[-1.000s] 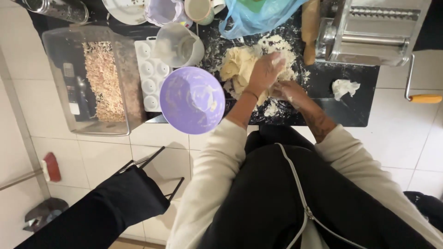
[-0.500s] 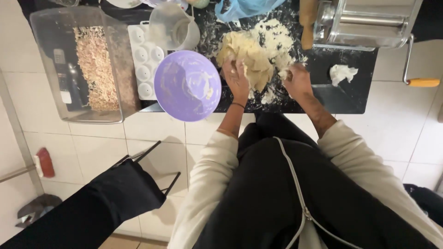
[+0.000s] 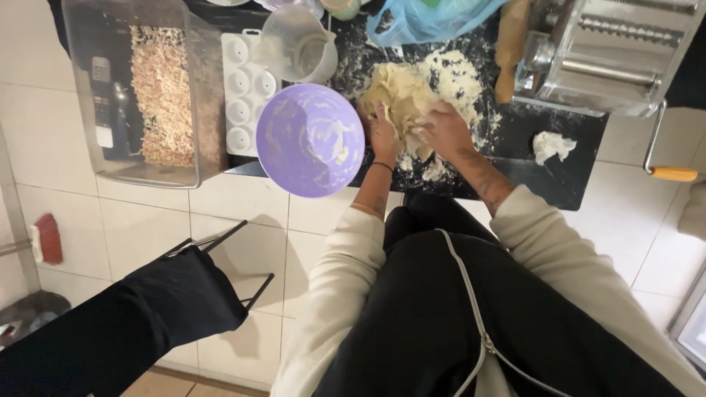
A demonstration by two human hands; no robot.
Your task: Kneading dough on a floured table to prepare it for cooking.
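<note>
- Head view: the left hand (image 3: 383, 135) lies palm-down on the near left edge of the dough (image 3: 401, 99), fingers curled into it.
- The right hand (image 3: 443, 130) presses on the dough's near right side, fingers bent and gripping the mass.
- The dough sits on a floured dark worktop (image 3: 566, 158), near its front edge.
- A purple bowl (image 3: 310, 140) stands just beside the left hand, overhanging the edge.
- A pasta machine (image 3: 614, 51) and rolling pin (image 3: 510, 48) crowd the right; bare worktop lies right of the right hand, around a dough scrap (image 3: 551, 145).
</note>
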